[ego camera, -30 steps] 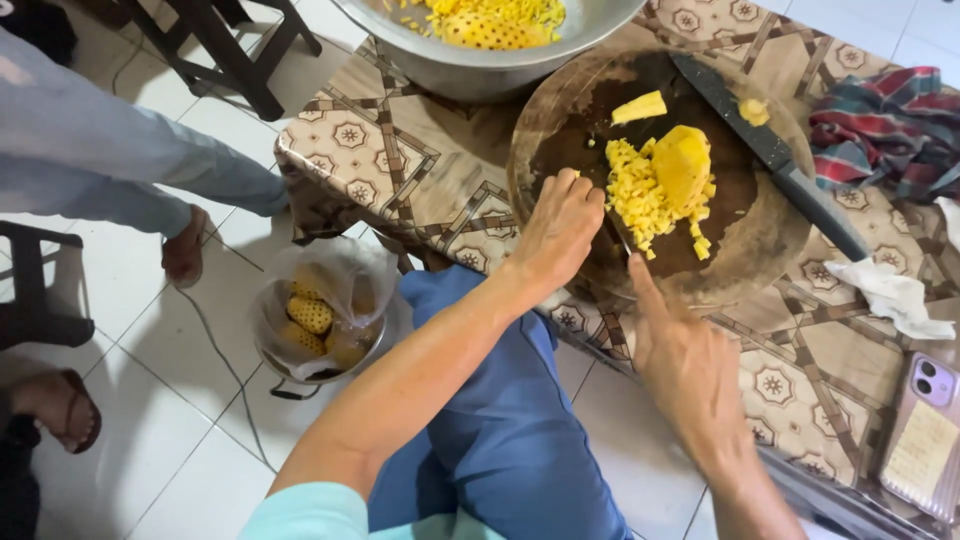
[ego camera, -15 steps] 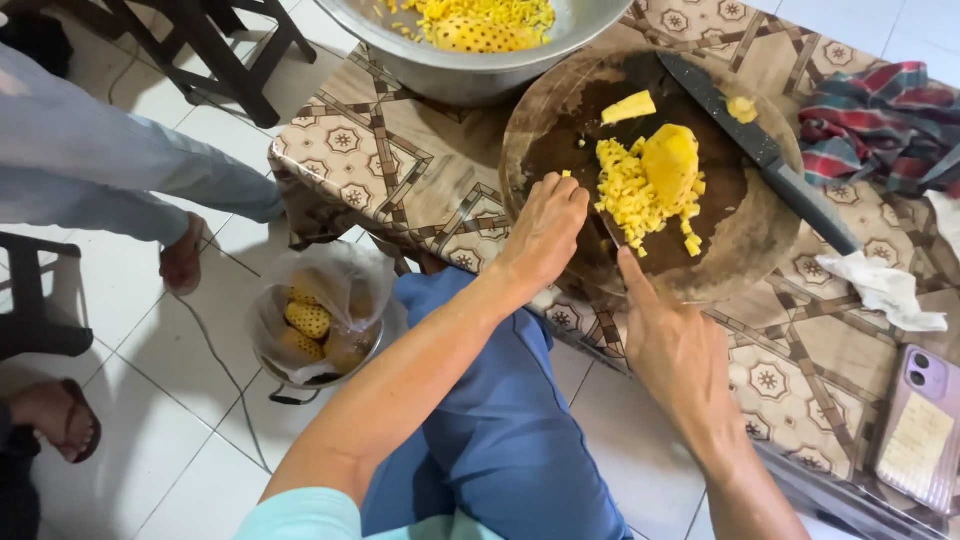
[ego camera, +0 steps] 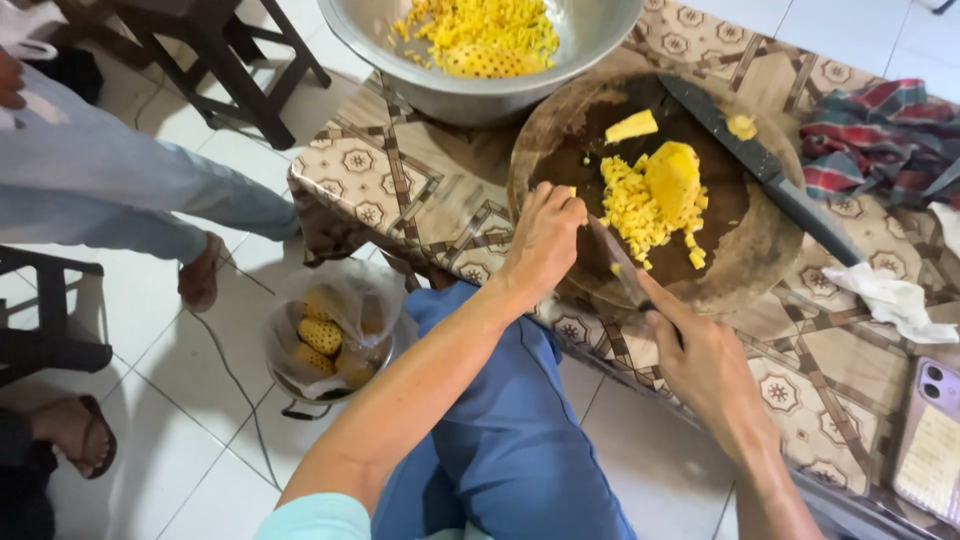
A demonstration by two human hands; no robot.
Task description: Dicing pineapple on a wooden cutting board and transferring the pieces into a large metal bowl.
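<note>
patterned tablecloth (ego camera: 420, 190) covers the table; on it, the round dark wooden chopping board (ego camera: 760, 250) overhangs the near edge. behind the board sits my big metal bowl (ego camera: 440, 90). my left hand (ego camera: 545, 240) rests curled, empty, on the board's left rim; my right hand (ego camera: 705, 360) is clamped on a small knife (ego camera: 615, 262) beside the chopped yellow fruit pile (ego camera: 650, 200). i'd sweep gently, since little room remains at the rim.

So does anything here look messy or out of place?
A little. One yellow piece lies on the blade of the idle big knife, and small bits have strayed from the chopped pile on the round board.
</note>
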